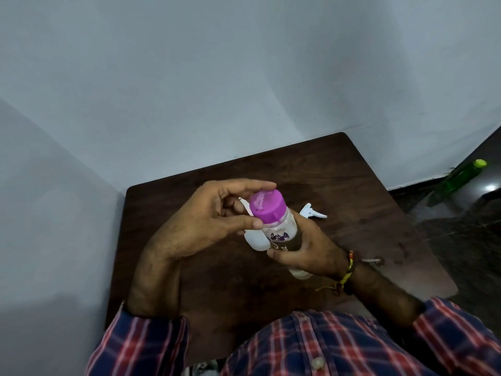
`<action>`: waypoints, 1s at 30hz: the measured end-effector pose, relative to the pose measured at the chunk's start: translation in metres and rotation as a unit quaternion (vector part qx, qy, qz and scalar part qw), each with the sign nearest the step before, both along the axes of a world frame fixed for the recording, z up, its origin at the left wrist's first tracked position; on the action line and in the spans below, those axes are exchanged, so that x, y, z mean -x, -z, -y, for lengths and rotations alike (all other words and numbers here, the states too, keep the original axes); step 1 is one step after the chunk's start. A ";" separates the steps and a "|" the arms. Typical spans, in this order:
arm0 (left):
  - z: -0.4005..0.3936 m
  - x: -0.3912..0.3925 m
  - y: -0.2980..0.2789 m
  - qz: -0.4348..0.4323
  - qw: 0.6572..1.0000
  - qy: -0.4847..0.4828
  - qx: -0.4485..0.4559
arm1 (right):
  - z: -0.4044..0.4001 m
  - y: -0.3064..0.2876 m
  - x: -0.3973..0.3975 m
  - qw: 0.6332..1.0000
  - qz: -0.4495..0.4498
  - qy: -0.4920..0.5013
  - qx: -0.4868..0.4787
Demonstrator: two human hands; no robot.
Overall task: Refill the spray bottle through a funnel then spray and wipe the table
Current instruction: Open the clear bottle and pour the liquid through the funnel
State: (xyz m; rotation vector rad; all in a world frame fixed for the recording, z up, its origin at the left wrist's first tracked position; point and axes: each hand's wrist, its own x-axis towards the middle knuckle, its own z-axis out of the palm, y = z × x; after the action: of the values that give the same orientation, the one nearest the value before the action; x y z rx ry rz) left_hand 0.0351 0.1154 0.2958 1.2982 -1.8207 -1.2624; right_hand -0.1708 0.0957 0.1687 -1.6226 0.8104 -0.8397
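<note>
A clear bottle (282,233) with a purple printed label and a magenta cap (267,206) is held tilted above the dark wooden table (352,185). My right hand (306,252) wraps around its body. The fingers and thumb of my left hand (206,223) close on the cap. Behind the bottle, a white spray head (313,213) lies on the table. A white object (256,241) shows under my left hand; most of it is hidden. No cloth is in view.
White walls close in on the table at the left and back. A green bottle (461,176) with a yellow-green cap stands on the dark floor at the right. A small thin item (372,260) lies by my right wrist.
</note>
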 end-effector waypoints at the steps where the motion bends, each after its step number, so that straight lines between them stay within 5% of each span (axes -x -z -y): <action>1: 0.000 0.004 0.002 0.006 1.000 -0.023 0.013 | 0.000 -0.001 0.002 1.000 0.000 -0.001 0.000; 7: -0.003 0.018 0.008 0.016 0.997 -0.026 0.075 | 0.006 0.004 0.003 1.000 -0.030 0.008 0.002; 14: -0.003 0.025 0.006 -0.100 0.943 -0.261 0.180 | 0.008 0.011 0.004 0.998 -0.035 0.045 0.016; 18: -0.003 0.013 0.037 -0.217 0.889 -0.376 0.147 | 0.010 0.015 0.007 0.998 -0.025 0.058 0.002; 30: -0.022 0.000 0.225 -0.091 0.832 -0.547 -0.014 | 0.012 0.032 0.016 0.987 -0.073 0.137 0.030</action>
State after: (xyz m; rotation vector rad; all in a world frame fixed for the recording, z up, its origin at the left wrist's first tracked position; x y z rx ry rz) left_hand 0.0355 0.1372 0.0706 1.7450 -0.6352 -0.6879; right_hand -0.1865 0.0840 0.1369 -1.6629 1.1409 -0.9524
